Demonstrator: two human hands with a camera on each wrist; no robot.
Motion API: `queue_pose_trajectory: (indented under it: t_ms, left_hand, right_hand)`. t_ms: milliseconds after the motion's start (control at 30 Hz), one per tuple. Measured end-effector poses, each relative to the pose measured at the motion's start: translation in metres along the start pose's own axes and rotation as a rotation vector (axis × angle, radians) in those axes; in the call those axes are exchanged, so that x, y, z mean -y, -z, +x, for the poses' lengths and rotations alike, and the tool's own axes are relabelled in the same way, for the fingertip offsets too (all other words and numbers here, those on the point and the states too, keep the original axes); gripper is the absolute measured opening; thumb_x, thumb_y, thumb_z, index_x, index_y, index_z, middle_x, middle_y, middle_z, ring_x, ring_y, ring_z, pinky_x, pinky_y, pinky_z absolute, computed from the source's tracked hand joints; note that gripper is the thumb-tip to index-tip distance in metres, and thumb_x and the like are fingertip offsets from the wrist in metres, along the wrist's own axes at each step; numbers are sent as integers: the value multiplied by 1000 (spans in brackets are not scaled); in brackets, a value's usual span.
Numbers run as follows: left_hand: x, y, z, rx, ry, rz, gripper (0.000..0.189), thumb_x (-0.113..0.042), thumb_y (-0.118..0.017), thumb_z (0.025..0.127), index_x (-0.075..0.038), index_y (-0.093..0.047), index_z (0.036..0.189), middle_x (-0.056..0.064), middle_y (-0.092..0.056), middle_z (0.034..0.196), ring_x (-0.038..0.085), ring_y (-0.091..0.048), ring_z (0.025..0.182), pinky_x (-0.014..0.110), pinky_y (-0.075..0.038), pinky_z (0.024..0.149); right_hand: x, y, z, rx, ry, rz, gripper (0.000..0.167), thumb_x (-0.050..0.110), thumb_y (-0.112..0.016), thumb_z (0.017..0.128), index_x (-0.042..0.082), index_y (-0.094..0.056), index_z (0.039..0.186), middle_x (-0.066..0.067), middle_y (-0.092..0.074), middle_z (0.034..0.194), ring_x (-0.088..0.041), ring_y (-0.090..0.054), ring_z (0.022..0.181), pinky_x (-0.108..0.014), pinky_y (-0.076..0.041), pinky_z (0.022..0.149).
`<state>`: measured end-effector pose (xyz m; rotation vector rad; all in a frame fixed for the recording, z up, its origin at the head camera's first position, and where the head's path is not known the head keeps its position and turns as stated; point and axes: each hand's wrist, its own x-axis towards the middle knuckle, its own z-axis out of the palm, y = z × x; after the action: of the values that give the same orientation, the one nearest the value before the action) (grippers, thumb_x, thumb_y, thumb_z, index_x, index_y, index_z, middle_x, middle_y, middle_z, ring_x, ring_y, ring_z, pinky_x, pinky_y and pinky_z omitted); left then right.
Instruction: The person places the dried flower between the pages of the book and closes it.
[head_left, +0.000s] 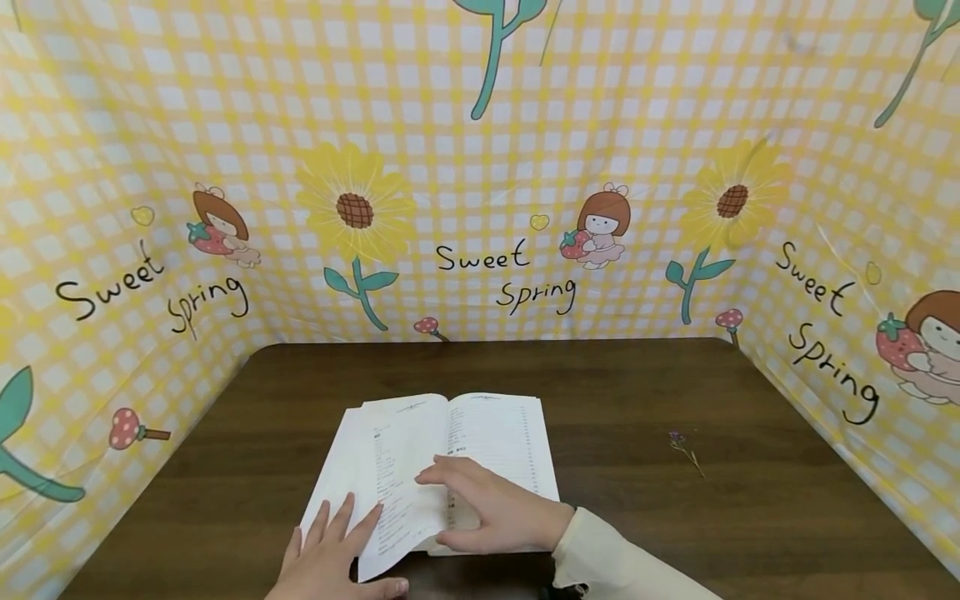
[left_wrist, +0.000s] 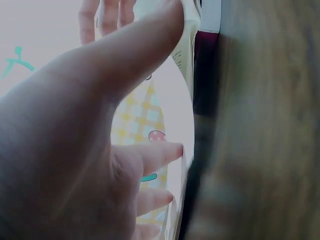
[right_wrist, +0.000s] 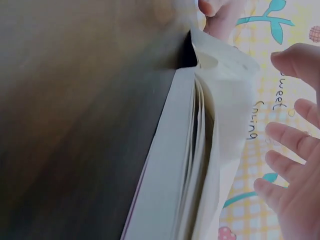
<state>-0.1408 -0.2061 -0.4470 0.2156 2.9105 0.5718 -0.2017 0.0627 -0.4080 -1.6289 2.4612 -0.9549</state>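
One open book (head_left: 502, 433) lies on the dark wooden counter (head_left: 615, 383). The left hand (head_left: 330, 554), grip loose, touches its left page (head_left: 397, 450), splayed; the right hand (head_left: 491, 508), grip also loose, hovers above the book.

The book (head_left: 497, 437) was white-paged with dark print. The tabletop (head_left: 630, 400) was brown, wood-grained; the backdrop cloth (head_left: 465, 183), yellow-and-white gingham with sunflowers.
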Motion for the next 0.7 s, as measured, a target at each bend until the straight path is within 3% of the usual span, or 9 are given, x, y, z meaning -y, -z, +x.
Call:
queue_pose_trajectory:
  t_ms: [267,433,700]
  left_hand:
    - [-7,7,0,-14,73,26,93,-77,-53,85,-10,-47,149,33,-24,156,59,-9,142,79,-6,103]
    - [-7,12,1,-16,108,0,83,-73,-43,93,-11,-49,148,35,-23,155,60,-5,142,80,-3,103]
    - [1,9,0,-50,90,22,71,-58,-55,95,-10,-48,147,36,-25,154,61,-6,141,81,-4,101]
  right_hand:
    - [-9,13,-24,-138,90,-92,45,17,-68,94,10,-52,136,-1,-55,136,-28,-45,133,-36,-33,113]
    - [-16,22,-44,-210,79,-167,40,17,-69,94,11,-56,131,1,-58,129,-20,-49,126,-34,-40,107]
    - [-29,35,-77,-250,-19,-189,35,14,-69,94,7,-60,127,3,-62,124,-17,-52,120,-37,-46,98]
